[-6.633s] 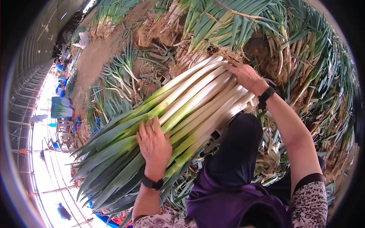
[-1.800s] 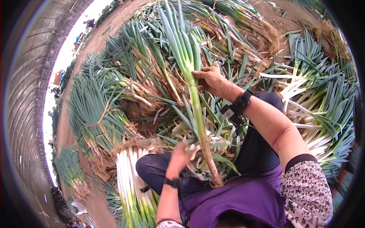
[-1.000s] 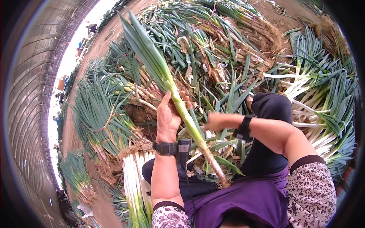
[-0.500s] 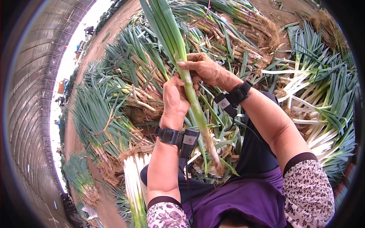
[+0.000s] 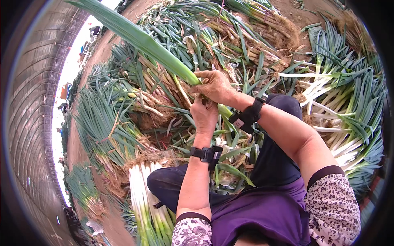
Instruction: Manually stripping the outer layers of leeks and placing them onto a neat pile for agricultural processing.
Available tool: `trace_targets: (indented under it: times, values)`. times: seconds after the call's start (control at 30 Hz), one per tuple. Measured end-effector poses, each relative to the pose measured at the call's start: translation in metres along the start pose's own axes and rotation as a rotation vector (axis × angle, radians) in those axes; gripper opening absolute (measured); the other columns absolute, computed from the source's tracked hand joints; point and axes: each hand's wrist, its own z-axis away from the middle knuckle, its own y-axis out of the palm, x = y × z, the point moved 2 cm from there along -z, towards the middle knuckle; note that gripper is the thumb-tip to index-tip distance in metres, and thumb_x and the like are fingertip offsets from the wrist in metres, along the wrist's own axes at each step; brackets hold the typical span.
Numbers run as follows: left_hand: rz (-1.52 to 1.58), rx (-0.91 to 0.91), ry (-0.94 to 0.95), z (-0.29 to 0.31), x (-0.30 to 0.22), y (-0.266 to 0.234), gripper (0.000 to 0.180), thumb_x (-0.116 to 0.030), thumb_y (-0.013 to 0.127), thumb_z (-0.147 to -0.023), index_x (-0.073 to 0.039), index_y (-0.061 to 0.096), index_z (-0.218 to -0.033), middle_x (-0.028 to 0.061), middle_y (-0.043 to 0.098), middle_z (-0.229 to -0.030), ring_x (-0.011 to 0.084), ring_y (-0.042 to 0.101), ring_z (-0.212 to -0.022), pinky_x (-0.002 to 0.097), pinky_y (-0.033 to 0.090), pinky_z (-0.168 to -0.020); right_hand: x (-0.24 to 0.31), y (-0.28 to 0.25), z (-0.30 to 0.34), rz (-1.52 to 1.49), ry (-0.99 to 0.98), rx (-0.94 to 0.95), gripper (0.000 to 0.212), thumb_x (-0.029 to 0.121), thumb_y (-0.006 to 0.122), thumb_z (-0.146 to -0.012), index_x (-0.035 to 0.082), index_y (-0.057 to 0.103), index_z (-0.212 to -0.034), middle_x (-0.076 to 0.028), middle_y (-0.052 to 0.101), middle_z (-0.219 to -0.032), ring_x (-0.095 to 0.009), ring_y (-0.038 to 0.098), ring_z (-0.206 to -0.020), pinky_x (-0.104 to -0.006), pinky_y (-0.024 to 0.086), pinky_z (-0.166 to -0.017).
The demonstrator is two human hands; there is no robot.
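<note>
A large green onion (image 5: 164, 55) slants across in front of me, its long broad leaves reaching up and to the left. My right hand (image 5: 218, 86) pinches it between thumb and fingers where the leaves meet the stalk. Just below, my left hand (image 5: 204, 115) is closed round the same onion, knuckles up against the right hand. A short green part shows under the right wrist; the rest of the stalk and its root end are hidden behind my hands and right arm.
Cleaned white-stalked green onions lie beside my left knee (image 5: 143, 201) and in a pile on the right (image 5: 349, 119). Unpeeled, rooty bundles (image 5: 106, 119) cover the ground at left and back. Stripped leaves (image 5: 236, 164) litter the ground between my legs. A ribbed wall (image 5: 35, 102) curves along the left.
The green onion has tilted, its leaves swinging to the left. Both hands have come closer together, the left moving right. The pale lower stalk and roots no longer show.
</note>
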Motion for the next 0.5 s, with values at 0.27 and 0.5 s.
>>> trace_targets:
  times: [0.27, 0.5]
  values:
    - [-0.063, -0.084, -0.027, 0.015, 0.007, 0.010, 0.018, -0.012, 0.060, -0.082, 0.005, 0.060, -0.088, 0.0261, 0.063, -0.076, 0.0440, 0.062, -0.079, 0.0432, 0.048, -0.067, -0.014, -0.003, 0.006, 0.142, 0.061, 0.094, 0.051, 0.015, 0.081, -0.068, -0.004, 0.064, -0.112, -0.009, 0.070, -0.082, -0.008, 0.062, -0.071, -0.0258, 0.051, -0.069]
    - [0.106, -0.170, -0.169, 0.017, 0.021, 0.017, 0.022, -0.011, 0.060, -0.083, 0.010, 0.065, -0.080, 0.0142, 0.065, -0.067, 0.0238, 0.062, -0.061, 0.0324, 0.046, -0.058, -0.014, -0.005, 0.002, 0.139, 0.075, 0.088, 0.030, 0.012, 0.074, -0.080, 0.001, 0.068, -0.107, -0.003, 0.069, -0.085, -0.007, 0.060, -0.073, -0.0231, 0.050, -0.066]
